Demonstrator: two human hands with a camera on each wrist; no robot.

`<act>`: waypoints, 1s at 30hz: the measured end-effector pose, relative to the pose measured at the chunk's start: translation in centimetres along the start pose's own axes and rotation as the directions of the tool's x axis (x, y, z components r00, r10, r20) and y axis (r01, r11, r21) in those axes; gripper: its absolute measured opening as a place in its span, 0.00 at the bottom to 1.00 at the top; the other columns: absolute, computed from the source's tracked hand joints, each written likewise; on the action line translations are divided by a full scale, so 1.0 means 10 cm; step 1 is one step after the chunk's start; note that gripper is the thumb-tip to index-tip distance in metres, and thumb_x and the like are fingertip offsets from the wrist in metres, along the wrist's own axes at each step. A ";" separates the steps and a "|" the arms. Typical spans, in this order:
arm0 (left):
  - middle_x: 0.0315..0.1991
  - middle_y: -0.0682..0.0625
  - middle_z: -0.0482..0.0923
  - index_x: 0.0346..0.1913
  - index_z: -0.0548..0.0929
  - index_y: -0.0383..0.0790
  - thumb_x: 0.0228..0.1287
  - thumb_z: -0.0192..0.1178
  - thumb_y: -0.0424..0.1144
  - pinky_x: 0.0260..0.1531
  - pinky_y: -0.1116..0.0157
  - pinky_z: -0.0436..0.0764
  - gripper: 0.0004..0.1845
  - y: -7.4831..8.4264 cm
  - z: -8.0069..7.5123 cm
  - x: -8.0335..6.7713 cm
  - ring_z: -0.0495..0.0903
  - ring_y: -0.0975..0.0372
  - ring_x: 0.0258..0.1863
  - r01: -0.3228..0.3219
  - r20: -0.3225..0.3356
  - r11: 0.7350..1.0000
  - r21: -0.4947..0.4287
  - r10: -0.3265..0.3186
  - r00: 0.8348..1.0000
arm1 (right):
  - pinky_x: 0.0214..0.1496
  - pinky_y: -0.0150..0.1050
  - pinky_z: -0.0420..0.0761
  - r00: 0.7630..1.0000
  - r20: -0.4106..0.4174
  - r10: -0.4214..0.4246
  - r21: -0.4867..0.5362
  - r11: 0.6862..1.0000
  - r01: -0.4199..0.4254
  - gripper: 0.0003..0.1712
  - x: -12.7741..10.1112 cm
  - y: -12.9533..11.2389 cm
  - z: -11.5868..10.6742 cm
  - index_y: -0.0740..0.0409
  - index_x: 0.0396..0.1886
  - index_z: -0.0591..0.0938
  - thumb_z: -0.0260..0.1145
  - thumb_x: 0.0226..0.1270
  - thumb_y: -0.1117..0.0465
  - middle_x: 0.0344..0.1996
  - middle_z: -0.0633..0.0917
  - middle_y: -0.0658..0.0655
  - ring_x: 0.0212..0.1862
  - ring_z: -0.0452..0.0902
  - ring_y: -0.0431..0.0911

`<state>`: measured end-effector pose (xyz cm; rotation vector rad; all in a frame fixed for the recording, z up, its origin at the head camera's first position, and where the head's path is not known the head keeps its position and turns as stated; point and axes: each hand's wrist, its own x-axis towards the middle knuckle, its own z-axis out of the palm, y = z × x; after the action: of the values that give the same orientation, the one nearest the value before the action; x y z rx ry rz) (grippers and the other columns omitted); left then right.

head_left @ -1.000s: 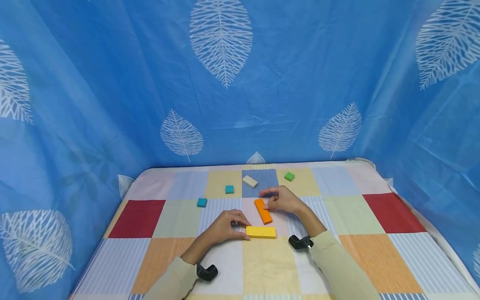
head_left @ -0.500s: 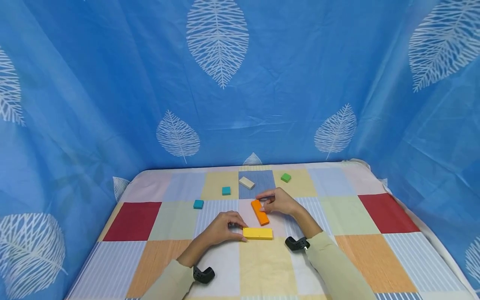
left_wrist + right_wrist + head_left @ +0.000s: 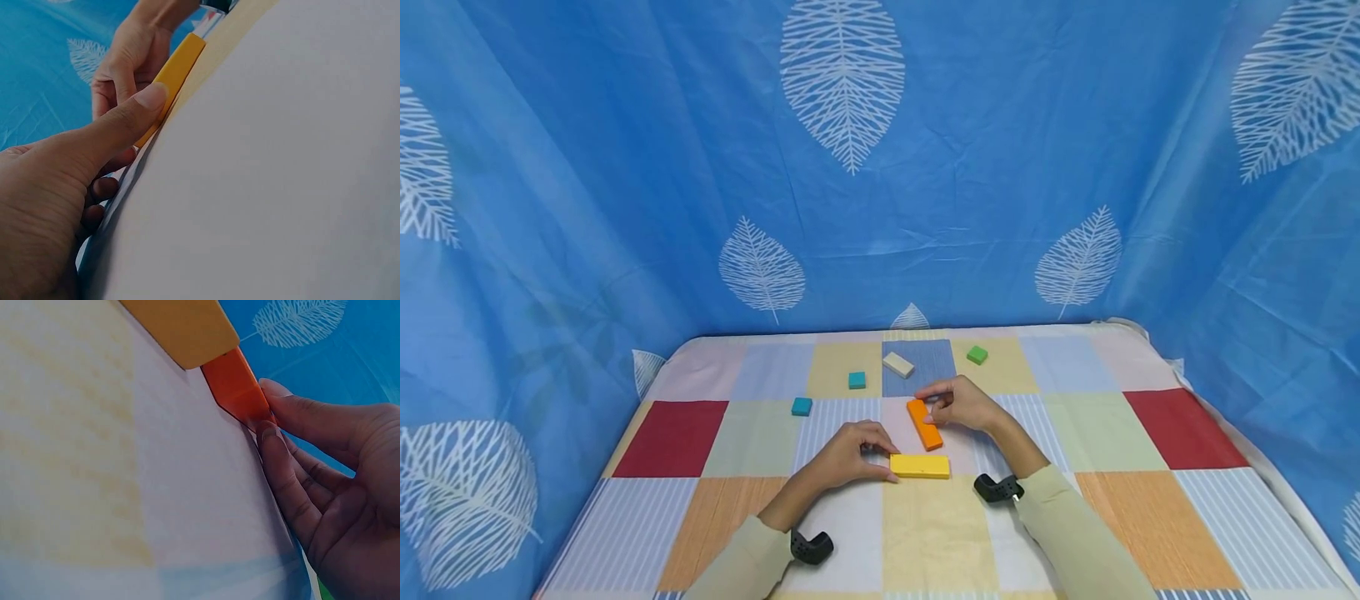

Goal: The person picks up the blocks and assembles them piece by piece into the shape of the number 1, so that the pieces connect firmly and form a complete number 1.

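Observation:
A flat yellow block point(image 3: 922, 467) lies crosswise on the patchwork cloth. My left hand point(image 3: 848, 454) pinches its left end; in the left wrist view the thumb point(image 3: 119, 128) presses along the yellow block point(image 3: 182, 62). Just behind it, an orange block point(image 3: 925, 427) lies at a slant, its near end close to the yellow one. My right hand point(image 3: 964, 403) pinches the orange block's far part between thumb and finger. From the right wrist, the yellow block point(image 3: 187, 328) covers one end of the orange block point(image 3: 234, 387), with fingertips at the other end.
Farther back lie a cream block point(image 3: 898, 365), a green block point(image 3: 977, 355) and two teal blocks, one nearer the middle point(image 3: 857, 380), the other farther left point(image 3: 802, 407). A blue curtain point(image 3: 955, 167) with white leaves encloses the table's back and sides.
My right hand has come slightly nearer, its thumb reaching a little further over the orange block. My left hand stays on the yellow block, and both blocks keep nearly the same places.

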<state>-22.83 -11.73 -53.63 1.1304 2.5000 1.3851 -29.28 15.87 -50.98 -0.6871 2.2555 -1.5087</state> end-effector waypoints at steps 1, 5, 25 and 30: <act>0.36 0.64 0.83 0.43 0.92 0.49 0.51 0.80 0.47 0.45 0.67 0.80 0.16 0.00 0.00 0.00 0.78 0.68 0.38 0.003 0.000 1.000 -0.001 -0.003 1.000 | 0.35 0.34 0.82 1.000 -0.004 0.004 -0.002 1.000 -0.004 0.23 0.00 0.00 0.00 0.71 0.59 0.82 0.71 0.63 0.72 0.41 0.87 0.66 0.28 0.77 0.44; 0.37 0.64 0.83 0.43 0.92 0.49 0.51 0.80 0.47 0.45 0.67 0.80 0.16 0.01 -0.01 0.01 0.78 0.68 0.39 0.012 0.002 1.000 -0.005 -0.012 1.000 | 0.34 0.33 0.81 1.000 -0.003 0.003 -0.014 1.000 -0.003 0.22 0.01 -0.01 0.00 0.70 0.58 0.83 0.71 0.63 0.72 0.42 0.86 0.64 0.27 0.76 0.43; 0.37 0.62 0.84 0.42 0.92 0.49 0.50 0.80 0.46 0.46 0.67 0.80 0.16 0.02 -0.06 0.02 0.79 0.67 0.39 -0.004 0.009 0.999 -0.037 0.004 1.000 | 0.36 0.36 0.83 0.997 -0.035 0.063 0.023 0.998 -0.062 0.22 0.03 -0.05 0.01 0.70 0.57 0.83 0.73 0.62 0.70 0.32 0.89 0.60 0.29 0.81 0.44; 0.37 0.63 0.84 0.42 0.91 0.50 0.49 0.81 0.46 0.45 0.67 0.81 0.15 0.01 -0.08 0.04 0.80 0.67 0.39 -0.001 0.012 0.999 -0.040 0.002 1.000 | 0.36 0.37 0.83 0.995 -0.051 0.085 0.020 0.996 -0.084 0.23 0.04 -0.06 0.02 0.70 0.56 0.83 0.74 0.62 0.69 0.30 0.88 0.60 0.29 0.82 0.45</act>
<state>-23.38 -11.98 -52.94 1.1296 2.4523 1.4180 -29.37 15.34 -50.47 -0.5463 2.2758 -1.5210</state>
